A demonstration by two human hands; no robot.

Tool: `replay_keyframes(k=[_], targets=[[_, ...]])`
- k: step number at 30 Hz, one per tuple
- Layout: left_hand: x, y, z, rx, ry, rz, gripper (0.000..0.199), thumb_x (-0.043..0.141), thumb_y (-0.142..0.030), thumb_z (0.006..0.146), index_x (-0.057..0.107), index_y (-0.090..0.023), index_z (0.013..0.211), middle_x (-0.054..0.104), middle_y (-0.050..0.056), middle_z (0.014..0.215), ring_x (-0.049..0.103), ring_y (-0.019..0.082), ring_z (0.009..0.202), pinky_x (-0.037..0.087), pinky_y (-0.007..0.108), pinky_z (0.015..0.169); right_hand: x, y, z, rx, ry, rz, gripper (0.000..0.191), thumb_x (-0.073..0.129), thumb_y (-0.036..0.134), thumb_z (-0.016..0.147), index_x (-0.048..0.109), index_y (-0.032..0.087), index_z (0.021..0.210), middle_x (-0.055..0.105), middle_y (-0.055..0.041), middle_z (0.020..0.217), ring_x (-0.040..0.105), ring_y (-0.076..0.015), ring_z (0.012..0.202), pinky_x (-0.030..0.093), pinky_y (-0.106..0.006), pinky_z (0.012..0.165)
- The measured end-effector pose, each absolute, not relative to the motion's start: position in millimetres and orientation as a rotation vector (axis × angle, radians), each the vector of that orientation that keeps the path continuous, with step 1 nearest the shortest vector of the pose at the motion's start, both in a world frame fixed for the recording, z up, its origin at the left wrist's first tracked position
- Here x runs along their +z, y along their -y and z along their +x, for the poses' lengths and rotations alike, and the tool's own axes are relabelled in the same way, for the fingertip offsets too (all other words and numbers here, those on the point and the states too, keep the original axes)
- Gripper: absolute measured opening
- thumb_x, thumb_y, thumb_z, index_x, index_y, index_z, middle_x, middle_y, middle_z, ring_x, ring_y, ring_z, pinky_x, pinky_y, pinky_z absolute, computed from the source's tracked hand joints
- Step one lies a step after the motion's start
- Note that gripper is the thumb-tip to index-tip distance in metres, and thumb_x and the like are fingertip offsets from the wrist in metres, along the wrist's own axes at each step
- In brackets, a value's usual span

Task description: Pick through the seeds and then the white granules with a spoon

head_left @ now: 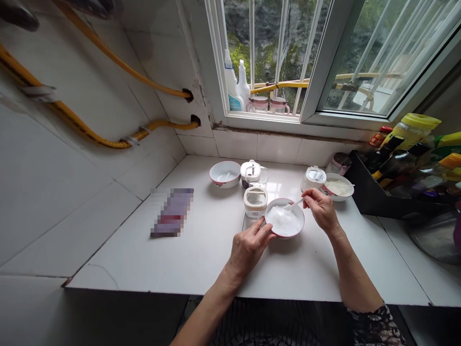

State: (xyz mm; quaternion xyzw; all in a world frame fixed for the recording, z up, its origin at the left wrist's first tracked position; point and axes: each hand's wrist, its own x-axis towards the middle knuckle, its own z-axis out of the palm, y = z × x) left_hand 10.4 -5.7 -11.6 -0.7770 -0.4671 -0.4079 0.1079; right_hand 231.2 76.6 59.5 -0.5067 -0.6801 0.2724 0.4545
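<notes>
My left hand [250, 245] grips the near left rim of a white bowl [296, 229] with a red edge, which stands on the counter. White grains [283, 219] fill much of it. Between the closed fingers of my right hand [321, 207] is the handle of a small white spoon [294, 203], its tip in the grains. Just behind the bowl is a clear jar [255, 202] with a pale lid. A second jar [250, 173], holding something dark, stands behind that one. Left of it is another bowl [220, 179] with a small white spoon inside.
On the right are a lidded jar [314, 179], a bowl of pale contents [337, 188] and a black bin [374, 192] crowded with bottles. A pixelated purple item [173, 214] lies on the white counter [126, 254] at left. Yellow pipes [82, 132] run along the wall.
</notes>
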Motion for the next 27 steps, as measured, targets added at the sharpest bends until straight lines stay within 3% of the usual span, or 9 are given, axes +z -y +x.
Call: replay_keyframes(k=[27], targets=[[-11,6,11,-1.207,1.382,-2.301,0.023,0.051,-0.033,0.1,0.069,-0.019,0.103,0.074,0.011,0.112,0.073,0.016,0.08,0.053,0.019,0.058,48,-89,229,1.088,1.231,-1.206,0.014,0.066,0.032,0.063,0.063,0.019,0.066,0.06,0.0002,0.049,0.05,-0.0128,0.05,0.039,-0.028,0.053]])
